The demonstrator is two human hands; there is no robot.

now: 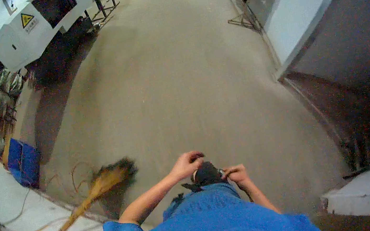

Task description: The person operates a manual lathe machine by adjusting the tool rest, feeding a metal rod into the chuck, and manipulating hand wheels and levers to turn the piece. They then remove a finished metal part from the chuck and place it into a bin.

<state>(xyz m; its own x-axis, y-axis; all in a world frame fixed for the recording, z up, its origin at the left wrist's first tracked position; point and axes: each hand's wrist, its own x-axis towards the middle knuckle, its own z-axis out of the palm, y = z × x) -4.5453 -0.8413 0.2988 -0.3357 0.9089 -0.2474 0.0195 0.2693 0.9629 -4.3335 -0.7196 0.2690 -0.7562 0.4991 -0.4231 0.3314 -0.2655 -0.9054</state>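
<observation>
A dark object (pixel 208 174) sat between the hands, before a blue shirt (pixel 201 217). The left hand (pixel 187 165) was half-curled, the right hand (pixel 237 174) bent beside a shiny piece (pixel 221 173); neither grip could be told.

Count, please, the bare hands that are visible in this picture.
2. The left hand is at the upper left of the dark item before the blue shirt; the right hand is on the item's right. No other hand shows.
</observation>
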